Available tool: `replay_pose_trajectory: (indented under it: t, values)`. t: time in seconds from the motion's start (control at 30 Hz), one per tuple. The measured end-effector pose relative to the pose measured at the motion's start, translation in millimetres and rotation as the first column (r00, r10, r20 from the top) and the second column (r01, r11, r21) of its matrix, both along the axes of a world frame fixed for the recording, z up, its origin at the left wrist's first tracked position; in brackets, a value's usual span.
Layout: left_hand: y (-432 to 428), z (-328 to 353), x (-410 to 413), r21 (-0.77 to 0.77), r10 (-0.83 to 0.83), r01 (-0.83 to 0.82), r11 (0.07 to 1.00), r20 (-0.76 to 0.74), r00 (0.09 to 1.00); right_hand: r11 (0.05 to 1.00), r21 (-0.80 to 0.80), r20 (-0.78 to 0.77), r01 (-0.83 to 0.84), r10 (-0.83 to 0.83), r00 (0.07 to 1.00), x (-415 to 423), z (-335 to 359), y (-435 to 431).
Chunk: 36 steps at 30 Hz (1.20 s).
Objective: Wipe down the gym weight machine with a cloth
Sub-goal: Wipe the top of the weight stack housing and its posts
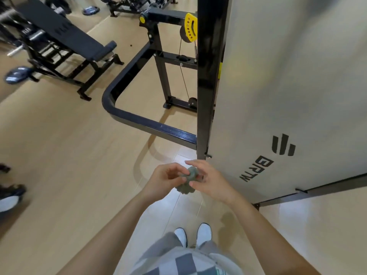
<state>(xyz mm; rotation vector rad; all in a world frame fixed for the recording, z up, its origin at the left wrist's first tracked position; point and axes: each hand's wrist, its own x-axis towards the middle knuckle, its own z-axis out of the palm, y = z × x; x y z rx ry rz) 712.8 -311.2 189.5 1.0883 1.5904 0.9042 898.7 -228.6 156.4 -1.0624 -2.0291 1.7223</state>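
Head view: left hand [165, 178], right hand [206, 180] pinch cloth [188, 180].

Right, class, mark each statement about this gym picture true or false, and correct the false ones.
1. The left hand and the right hand both hold the crumpled cloth. True.
2. The cloth is pressed flat on the machine's grey panel. False: it is bunched between the hands, off the panel.
3. The pulley bracket is red. False: it is yellow.
4. A black padded bench stands to the left. True.
5. The shoes are black. False: they are white.
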Motion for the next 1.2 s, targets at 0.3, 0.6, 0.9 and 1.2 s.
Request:
replay_pose_trajectory:
  t: [0.3,0.6,0.9,1.2]
  values:
    - [-23,-32,-86,-0.015,0.047,-0.068,0.998,-0.573,0.818,0.996,0.049,0.213,-0.081,0.069,0.975,-93,-41,-7]
    - [-11,-119,-207,-0.108,-0.025,0.003,0.994,-0.201,0.979,0.963,-0.257,0.104,0.078,-0.053,0.993,-214,-96,-16]
    - [21,-232,-331,-0.258,-0.321,0.250,0.933,-0.289,0.902,0.945,-0.105,0.532,0.311,-0.211,0.820,-314,-217,-32]
    - [67,-384,-372,-0.373,-0.536,0.402,0.836,-0.403,0.742,0.542,-0.434,0.498,0.720,-0.522,0.693,-355,-342,-18]
